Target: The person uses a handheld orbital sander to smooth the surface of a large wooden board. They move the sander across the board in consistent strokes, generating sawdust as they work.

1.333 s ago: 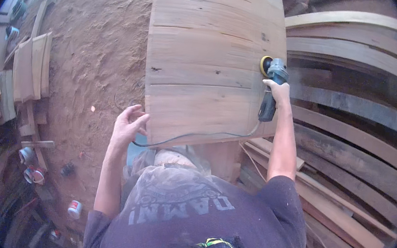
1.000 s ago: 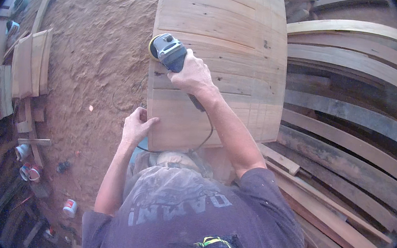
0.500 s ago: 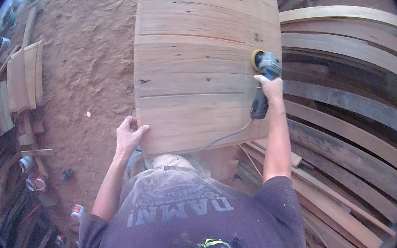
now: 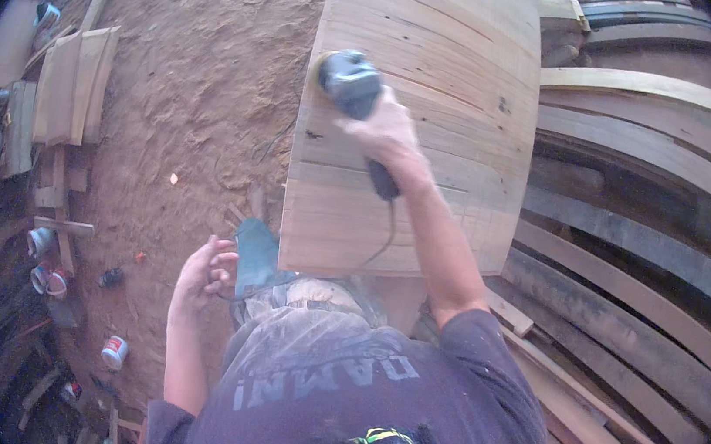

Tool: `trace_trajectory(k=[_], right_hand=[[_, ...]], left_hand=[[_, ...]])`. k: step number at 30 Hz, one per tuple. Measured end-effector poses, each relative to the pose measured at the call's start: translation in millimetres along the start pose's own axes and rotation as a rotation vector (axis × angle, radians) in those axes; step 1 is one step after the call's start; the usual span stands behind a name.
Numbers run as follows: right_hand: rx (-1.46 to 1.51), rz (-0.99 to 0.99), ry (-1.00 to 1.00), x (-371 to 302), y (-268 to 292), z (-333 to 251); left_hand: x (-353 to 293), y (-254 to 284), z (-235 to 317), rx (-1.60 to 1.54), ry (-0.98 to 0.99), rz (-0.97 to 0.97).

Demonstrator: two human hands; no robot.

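Note:
My right hand (image 4: 386, 127) is wrapped round an angle grinder (image 4: 353, 81) with a yellowish pad at its head. The grinder's head rests at the left edge of a wide wooden panel (image 4: 432, 165), which has grooves and small dark knots across its planks. From the tool's rear end a thin cord (image 4: 390, 235) runs down over the panel toward me. My left hand (image 4: 206, 273) hangs off the panel's near left corner, beside my blue-green shoe (image 4: 256, 255). Its fingers are loosely curled and apart, and I see nothing held in them.
Stacked boards (image 4: 636, 219) line the right side, close to the panel. Bare brown earth (image 4: 203, 99) lies to the left. Several wood pieces (image 4: 77, 85) lean farther left, and a white and red can (image 4: 114, 352) stands near my left forearm.
My right hand has carried the grinder from the panel's right edge across to its left edge. My left hand has let go of the near left corner. The view has shifted.

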State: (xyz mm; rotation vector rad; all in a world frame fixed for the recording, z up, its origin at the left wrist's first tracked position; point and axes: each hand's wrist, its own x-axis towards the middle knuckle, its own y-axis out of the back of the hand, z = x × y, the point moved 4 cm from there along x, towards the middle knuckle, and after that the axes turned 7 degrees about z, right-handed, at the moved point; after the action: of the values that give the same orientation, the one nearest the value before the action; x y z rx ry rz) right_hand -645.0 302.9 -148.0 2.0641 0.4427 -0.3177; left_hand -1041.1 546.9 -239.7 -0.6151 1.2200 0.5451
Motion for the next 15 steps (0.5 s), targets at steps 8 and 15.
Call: trace_trajectory(k=[8, 15], right_hand=[[-0.070, 0.119, -0.126, 11.8, 40.1, 35.8], [-0.033, 0.226, -0.255, -1.0, 90.1, 126.8]], left_hand=[[-50.0, -8.0, 97.3, -0.491, -0.387, -0.193], [-12.4, -126.0, 114.2, 0.383, -0.500, 0.057]])
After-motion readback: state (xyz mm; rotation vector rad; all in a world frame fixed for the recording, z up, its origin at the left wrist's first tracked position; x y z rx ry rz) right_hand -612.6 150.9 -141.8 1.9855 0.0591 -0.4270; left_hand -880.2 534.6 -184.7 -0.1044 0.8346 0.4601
